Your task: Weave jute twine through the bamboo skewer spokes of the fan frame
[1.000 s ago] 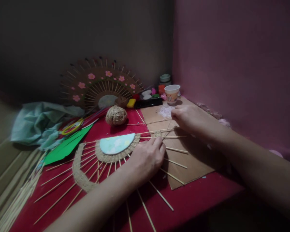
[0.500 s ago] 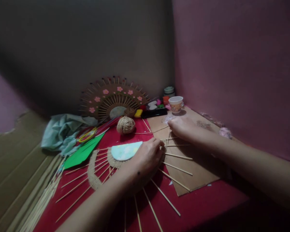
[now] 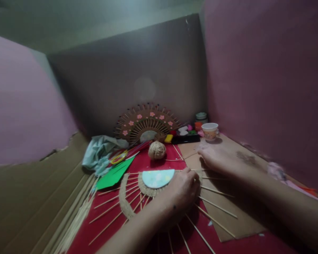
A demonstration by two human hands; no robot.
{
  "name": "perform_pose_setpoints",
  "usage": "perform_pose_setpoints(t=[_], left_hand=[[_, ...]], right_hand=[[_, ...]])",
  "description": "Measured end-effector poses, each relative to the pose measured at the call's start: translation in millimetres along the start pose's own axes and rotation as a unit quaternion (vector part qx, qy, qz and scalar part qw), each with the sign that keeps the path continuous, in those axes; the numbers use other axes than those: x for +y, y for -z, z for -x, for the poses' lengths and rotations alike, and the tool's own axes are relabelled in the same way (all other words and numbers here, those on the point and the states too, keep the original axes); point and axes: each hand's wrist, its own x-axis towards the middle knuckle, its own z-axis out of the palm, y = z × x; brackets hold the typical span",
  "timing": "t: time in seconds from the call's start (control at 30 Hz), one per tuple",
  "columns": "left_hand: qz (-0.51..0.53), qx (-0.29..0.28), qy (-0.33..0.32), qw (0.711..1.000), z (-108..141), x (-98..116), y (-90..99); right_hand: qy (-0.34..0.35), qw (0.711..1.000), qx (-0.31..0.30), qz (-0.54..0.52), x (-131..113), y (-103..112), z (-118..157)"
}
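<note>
A half-round fan of thin sticks (image 3: 217, 207) lies on the red cloth, its sticks spreading toward me. At its centre is a pale blue half-disc (image 3: 158, 179), edged with woven twine, and a curved twine band (image 3: 125, 197) crosses the left sticks. My left hand (image 3: 184, 187) is closed on the right side of the fan, fingers bent over its woven band. Just beyond it, my right hand (image 3: 212, 157) pinches the twine (image 3: 175, 160), which runs from the twine ball (image 3: 157, 150). Its fingertips are partly blurred.
Against the back wall leans a finished-looking fan with pink flowers (image 3: 152, 114). A paper cup (image 3: 210, 132) stands at the back right, on brown board (image 3: 222, 225). To the left are yellow-handled scissors (image 3: 119, 157), a green sheet (image 3: 115, 174), a pale cloth (image 3: 100, 151) and loose sticks (image 3: 76, 218).
The camera has tilted up, so everything sits lower and farther right in view. Both hands keep nearly the same places by the fan, the left still gripping it and the right still holding the twine.
</note>
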Motion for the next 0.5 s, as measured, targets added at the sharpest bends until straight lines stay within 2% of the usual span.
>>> perform_pose_setpoints(t=[0.17, 0.27, 0.5], left_hand=[[-0.021, 0.014, -0.020, 0.999, 2, -3, -5.1], [-0.024, 0.019, -0.036, 0.999, 3, -2, -4.6], [-0.038, 0.005, -0.039, 0.998, 2, -2, -4.1]], right_hand=[[0.056, 0.997, 0.049, -0.010, 0, -3, 13], [0.084, 0.994, 0.039, -0.058, 0, -15, 18], [0.083, 0.993, 0.023, -0.078, 3, -31, 19]])
